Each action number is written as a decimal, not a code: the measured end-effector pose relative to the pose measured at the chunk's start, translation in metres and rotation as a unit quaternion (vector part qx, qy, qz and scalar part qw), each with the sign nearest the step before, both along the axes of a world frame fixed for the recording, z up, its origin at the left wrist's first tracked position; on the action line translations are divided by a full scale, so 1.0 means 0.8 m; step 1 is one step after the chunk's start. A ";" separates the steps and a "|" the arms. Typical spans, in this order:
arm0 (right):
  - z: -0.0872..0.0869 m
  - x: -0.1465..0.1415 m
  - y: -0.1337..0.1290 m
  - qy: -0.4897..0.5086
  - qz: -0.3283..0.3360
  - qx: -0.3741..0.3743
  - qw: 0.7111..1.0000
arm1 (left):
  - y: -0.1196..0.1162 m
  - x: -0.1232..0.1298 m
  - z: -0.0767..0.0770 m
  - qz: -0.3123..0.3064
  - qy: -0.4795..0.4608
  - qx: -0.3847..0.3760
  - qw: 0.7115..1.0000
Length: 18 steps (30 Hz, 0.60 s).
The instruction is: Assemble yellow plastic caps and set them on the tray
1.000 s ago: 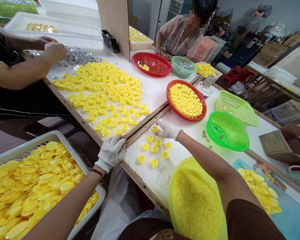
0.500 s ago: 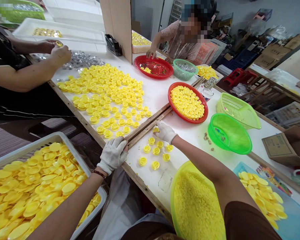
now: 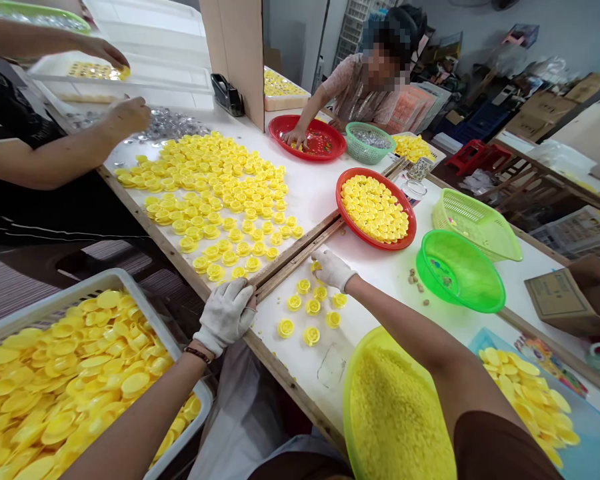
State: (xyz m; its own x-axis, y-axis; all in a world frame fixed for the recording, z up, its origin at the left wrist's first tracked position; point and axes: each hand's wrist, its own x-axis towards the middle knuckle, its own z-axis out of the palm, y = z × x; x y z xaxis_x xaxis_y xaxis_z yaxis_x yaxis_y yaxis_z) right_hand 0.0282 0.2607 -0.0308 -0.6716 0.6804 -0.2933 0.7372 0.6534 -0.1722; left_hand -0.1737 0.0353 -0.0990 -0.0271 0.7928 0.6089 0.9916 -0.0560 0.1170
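My gloved left hand (image 3: 226, 317) rests at the corner of the wooden table edge (image 3: 275, 360), its fingers curled over it; nothing is visible in it. My gloved right hand (image 3: 333, 269) has its fingers pressed around a small yellow piece (image 3: 316, 266) on the white table. Just below that hand lie several separate yellow pieces, one of them (image 3: 313, 307) in the middle of the group. A red tray (image 3: 411, 230) full of similar yellow pieces stands beyond my right hand. Nearer my body is a yellow-green basin (image 3: 351, 380) holding fine yellow granules.
A crate (image 3: 155, 320) of yellow parts stands at lower left. Many yellow pieces (image 3: 215, 173) cover the left table. One person's hand (image 3: 130, 117) is at left, another's (image 3: 297, 137) over a red tray. A green bowl (image 3: 460, 270) stands right, beside a green basket (image 3: 475, 217).
My right hand has shifted slightly down around the yellow piece. The left person's hands have moved apart, one toward the white tray. The far person's hand has reached down into the far red tray.
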 end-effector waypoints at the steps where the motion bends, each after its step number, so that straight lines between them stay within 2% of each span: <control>1: 0.001 0.001 0.000 0.000 0.005 -0.001 1.000 | 0.000 0.000 0.000 0.001 0.000 0.000 1.000; 5: 0.016 0.001 0.003 0.007 0.024 -0.002 1.000 | 0.001 0.001 0.000 0.007 -0.003 0.004 1.000; 9: 0.047 -0.016 0.035 0.030 0.036 0.018 0.999 | 0.001 0.002 0.001 0.010 -0.012 0.003 1.000; 12: 0.067 -0.053 0.079 0.048 0.022 0.038 0.998 | -0.001 0.002 0.002 0.007 -0.019 0.001 1.000; 14: 0.072 -0.088 0.110 0.055 0.003 0.048 0.997 | -0.002 0.002 0.002 0.004 -0.031 -0.001 1.000; 18: 0.057 -0.159 0.158 0.060 -0.033 0.045 0.997 | -0.006 0.001 0.002 -0.003 -0.055 -0.005 0.998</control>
State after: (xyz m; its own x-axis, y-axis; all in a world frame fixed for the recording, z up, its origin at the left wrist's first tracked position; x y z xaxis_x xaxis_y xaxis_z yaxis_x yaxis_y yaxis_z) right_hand -0.0990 0.3873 0.0149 -0.6517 0.7437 -0.1489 0.7561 0.6216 -0.2048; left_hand -0.1727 0.0302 -0.0975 -0.0895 0.7992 0.5944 0.9723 -0.0594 0.2262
